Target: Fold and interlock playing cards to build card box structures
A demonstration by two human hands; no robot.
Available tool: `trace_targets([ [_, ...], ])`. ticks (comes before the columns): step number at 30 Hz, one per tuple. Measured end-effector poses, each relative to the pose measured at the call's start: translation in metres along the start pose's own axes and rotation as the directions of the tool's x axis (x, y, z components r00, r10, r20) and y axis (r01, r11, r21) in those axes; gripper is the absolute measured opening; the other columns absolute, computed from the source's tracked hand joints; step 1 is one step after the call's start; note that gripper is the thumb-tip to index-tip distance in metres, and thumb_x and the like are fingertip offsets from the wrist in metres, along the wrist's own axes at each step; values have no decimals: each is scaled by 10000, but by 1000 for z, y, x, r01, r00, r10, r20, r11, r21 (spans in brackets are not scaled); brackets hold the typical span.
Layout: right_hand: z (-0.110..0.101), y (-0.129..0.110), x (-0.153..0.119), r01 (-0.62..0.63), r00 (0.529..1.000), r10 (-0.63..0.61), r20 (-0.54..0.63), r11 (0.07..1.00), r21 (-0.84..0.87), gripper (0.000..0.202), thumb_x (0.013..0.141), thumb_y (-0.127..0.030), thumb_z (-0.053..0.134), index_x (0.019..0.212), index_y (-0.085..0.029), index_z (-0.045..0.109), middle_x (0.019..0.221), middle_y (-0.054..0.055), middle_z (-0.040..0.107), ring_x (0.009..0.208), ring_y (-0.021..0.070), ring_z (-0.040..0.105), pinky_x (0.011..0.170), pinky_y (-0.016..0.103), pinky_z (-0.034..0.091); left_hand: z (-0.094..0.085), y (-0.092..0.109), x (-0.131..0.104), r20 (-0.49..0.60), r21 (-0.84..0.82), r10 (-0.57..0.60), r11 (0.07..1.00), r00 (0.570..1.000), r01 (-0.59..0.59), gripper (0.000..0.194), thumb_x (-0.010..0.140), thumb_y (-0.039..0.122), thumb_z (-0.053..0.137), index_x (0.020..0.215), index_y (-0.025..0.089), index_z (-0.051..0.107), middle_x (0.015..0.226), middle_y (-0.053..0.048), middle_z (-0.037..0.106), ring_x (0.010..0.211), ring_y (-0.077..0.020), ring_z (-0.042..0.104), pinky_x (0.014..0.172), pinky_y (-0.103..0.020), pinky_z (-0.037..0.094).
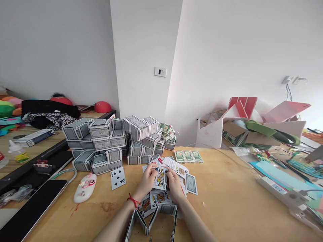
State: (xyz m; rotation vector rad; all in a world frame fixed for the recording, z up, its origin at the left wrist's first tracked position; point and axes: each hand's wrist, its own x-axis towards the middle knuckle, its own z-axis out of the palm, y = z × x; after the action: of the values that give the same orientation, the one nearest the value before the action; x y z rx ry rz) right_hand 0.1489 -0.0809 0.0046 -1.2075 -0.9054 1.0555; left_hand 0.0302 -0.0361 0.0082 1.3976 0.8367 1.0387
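Observation:
Between both hands is a queen playing card (160, 178), face up. My left hand (148, 178) pinches its left edge, and my right hand (174, 181) grips the right edge. Beneath them lie loose cards, among them a king card (160, 198) showing below the held one. Beyond my right fingers a fanned pile of cards (179, 169) spreads out, with a face-down card (191, 184) to its right. A five of spades (118, 178) lies apart at the left. Under my forearms stands a zigzag frame of folded cards (151, 220).
Stacked blocks of folded cards (101, 137) rise along the table's back left. Three green card packs (188, 156) lie at the back. A white mouse (85, 188) and a tablet (35, 210) sit left. A power strip (280, 191) and craft papers lie right, before boxes (237, 132).

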Motion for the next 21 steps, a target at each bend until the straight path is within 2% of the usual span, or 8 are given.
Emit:
trace_targets([
  [4, 1, 2, 1, 50, 998, -51, -29, 998, -37, 315, 742, -374, 441, 940, -215, 627, 644, -10, 615, 616, 185, 536, 553, 261, 385, 0, -1, 1, 3, -17, -8, 1000, 1000, 9, 155, 772, 316, 426, 879, 204, 433, 530, 85, 326, 440, -81, 343, 434, -198, 301],
  [11, -1, 6, 6, -1, 1000, 1, 8, 999, 40, 334, 737, -507, 513, 834, -207, 621, 664, 11, 620, 624, 192, 554, 542, 263, 393, 0, -5, 0, 54, -8, 7, 1000, 999, -6, 135, 780, 293, 459, 880, 203, 450, 543, 84, 344, 458, -80, 335, 447, -194, 291],
  [14, -4, 9, 8, 0, 1000, 1, -14, 995, 103, 369, 703, -536, 568, 811, -186, 614, 656, 14, 615, 613, 182, 545, 540, 258, 395, 0, -7, -1, 100, 42, 43, 998, 994, -48, 157, 799, 279, 458, 934, 198, 466, 581, 70, 403, 492, -89, 347, 473, -205, 296],
  [17, -5, 10, 9, 39, 998, -34, -57, 995, 94, 391, 696, -557, 576, 799, -182, 618, 655, 15, 617, 621, 179, 542, 559, 257, 401, -1, -9, -1, 128, 117, 96, 987, 987, -111, 213, 824, 257, 429, 1025, 192, 459, 655, 44, 473, 561, -107, 391, 533, -225, 327],
  [21, -5, 7, 7, 51, 996, -46, -73, 996, 69, 376, 701, -558, 575, 746, -186, 617, 624, 9, 604, 605, 173, 531, 556, 257, 398, -2, -10, -1, 159, 127, 94, 985, 983, -115, 247, 836, 250, 416, 1073, 184, 441, 677, 32, 490, 578, -115, 398, 545, -234, 332],
])
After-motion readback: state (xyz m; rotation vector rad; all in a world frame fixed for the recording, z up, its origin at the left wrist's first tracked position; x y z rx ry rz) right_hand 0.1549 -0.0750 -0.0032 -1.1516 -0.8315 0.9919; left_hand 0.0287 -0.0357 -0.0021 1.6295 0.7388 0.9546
